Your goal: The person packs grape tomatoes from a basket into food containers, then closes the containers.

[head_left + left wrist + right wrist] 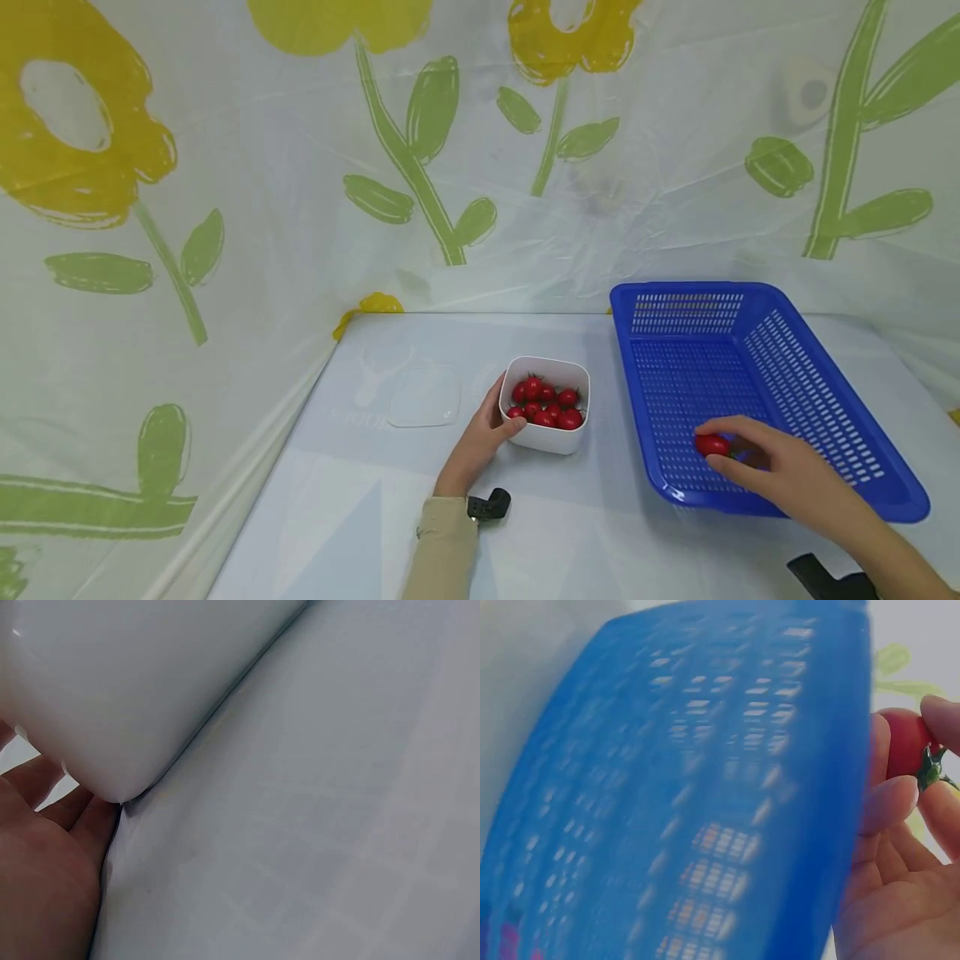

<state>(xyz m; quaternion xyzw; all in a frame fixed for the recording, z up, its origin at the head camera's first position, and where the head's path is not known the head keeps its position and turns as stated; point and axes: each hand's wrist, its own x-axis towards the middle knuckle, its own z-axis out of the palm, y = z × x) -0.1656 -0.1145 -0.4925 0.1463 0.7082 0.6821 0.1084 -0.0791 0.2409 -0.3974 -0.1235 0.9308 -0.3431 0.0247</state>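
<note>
A white square container [551, 439] stands on the table with several red cherry tomatoes [543, 404] inside. My left hand [480, 437] grips its left side, the thumb at the near rim and the fingers around the far corner; the left wrist view shows the container's smooth wall [150, 682] against the fingers. Over the near part of a blue perforated basket [723, 392], my right hand [787, 471] pinches one cherry tomato [712, 445] between thumb and fingers. Its green stem [931, 766] shows in the right wrist view, with the basket's side [682, 765] in front.
A clear flat lid [423, 398] lies on the table left of the container. The basket's raised rim [637, 400] runs along the right of the table. A floral curtain [480, 167] hangs behind the table's far edge and along the left.
</note>
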